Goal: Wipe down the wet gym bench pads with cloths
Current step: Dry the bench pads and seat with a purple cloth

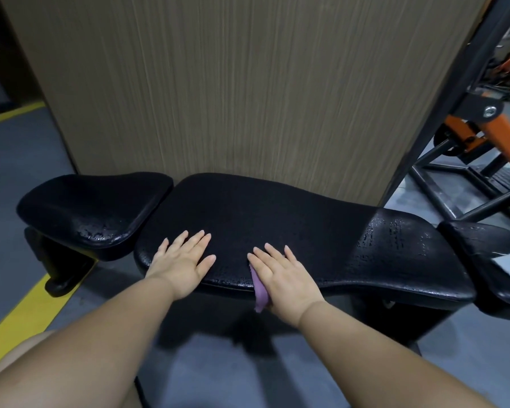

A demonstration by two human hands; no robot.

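A tall brown wood-grain panel (233, 83) stood directly behind the bench and blocked the whole far side, its lower edge meeting the back rim of the pads. To the right, black steel tubing and an orange painted machine frame (504, 136) with a silver bolt crowded in near the bench's right end. The grey floor (18, 172) carried a yellow painted stripe (21, 313) that ran under the black foot of the bench on the left.

The long black padded bench pad (277, 207) lay across the middle, wide and rounded at its left end and narrower toward the right. Its skin was a grained, leather-like vinyl. The central stretch looked matt, while the near edge and the right part (395, 240) shone with beads and streaks of water. A smaller, wedge-shaped black seat pad (95, 204) sat just beside its left end, apart by a narrow gap, with wet droplets along its near lip. Another black pad (489, 248) showed at the right edge.

The left hand (183, 260) rested flat on the long pad, fingers straight and spread, holding nothing. The right hand (283, 275) pressed down with straight fingers on a soft purple cloth (261, 293), which lay under the palm at the pad's near edge and hung crumpled over it.
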